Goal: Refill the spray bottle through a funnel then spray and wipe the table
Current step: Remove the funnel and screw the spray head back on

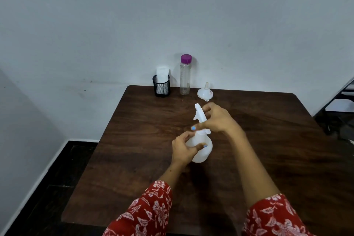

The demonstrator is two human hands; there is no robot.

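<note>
A person holds a white spray bottle [201, 144] upright near the tabletop [134, 140] centre. Left hand [183, 150] has its grip wrapped round the round body; right hand [216, 119] has its grip closed on the trigger head & neck. Bottle looks light, thin plastic, prob. slick; best held at the body while the head gets twisted. Funnel [205, 93], purple-capped bottle [185, 74] & mesh cup [161, 86] stand at the far edge, w/ the wall behind.

You're in a plain room, likely a home: dark wooden table [134, 140] against a bare white wall [172, 15]; mesh holder [161, 87] at 12 o'clock.
</note>
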